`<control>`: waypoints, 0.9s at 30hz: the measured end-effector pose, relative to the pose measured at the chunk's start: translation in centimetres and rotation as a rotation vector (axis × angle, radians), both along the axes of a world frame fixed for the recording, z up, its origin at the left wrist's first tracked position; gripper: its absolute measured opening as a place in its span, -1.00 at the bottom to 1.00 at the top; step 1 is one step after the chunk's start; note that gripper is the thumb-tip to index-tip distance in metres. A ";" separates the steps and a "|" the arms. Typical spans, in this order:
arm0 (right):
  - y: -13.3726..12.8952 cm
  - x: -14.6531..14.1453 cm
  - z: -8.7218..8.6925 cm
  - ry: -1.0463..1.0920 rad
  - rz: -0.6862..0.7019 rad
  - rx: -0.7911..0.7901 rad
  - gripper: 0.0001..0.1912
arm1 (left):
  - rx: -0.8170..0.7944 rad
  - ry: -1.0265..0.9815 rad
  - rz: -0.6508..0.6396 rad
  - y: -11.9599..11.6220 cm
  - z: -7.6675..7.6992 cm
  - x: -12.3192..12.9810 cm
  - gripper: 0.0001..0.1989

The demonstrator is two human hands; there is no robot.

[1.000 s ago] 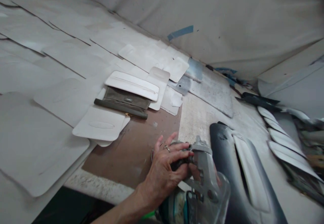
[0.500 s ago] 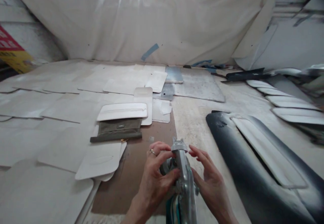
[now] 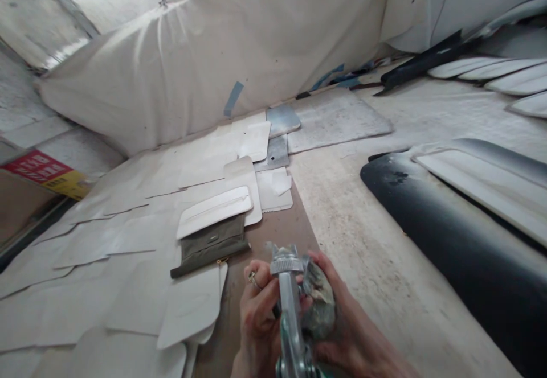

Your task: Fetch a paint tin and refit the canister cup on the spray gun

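A metal spray gun with a ridged ring at its nozzle end points away from me, low in the middle of the view. My left hand is closed on its left side near the front, a ring on one finger. On the gun's right side a round, stained paint cup shows, and my right hand curls around its outer side. The grip end of the gun runs out of view at the bottom. Beyond my left hand, an olive fabric pouch lies with a white padded panel across its upper part.
Overlapping pale sheets cover the left of the table. A brown board lies under the hands. To the right rests a large black piece with a white strip. A pale cloth hangs behind.
My view has tilted and turned. The gun has turned so the cup now shows on its right. My right hand has gone from loosely spread beside the gun to around the cup.
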State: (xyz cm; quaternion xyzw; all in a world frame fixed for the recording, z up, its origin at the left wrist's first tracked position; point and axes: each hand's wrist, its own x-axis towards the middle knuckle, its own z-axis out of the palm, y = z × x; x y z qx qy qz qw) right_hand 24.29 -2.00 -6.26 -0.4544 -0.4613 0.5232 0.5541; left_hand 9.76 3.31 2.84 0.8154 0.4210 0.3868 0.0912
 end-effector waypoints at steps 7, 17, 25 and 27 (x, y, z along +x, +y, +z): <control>1.2 -2.4 -1.0 0.070 -0.155 -0.094 -0.51 | -0.043 -0.019 -0.175 1.7 0.2 -0.2 -0.91; 1.8 -1.9 -0.2 0.071 -0.150 -0.017 -0.52 | -0.149 0.013 -0.256 2.4 0.8 -0.6 -0.85; 2.2 -0.4 2.7 0.080 -0.108 -0.071 -0.74 | -0.417 -0.012 -0.313 3.7 1.2 -0.6 -0.63; 2.0 0.0 3.1 0.085 -0.061 -0.049 -0.63 | -0.435 -0.025 -0.301 3.6 1.3 -0.3 -0.63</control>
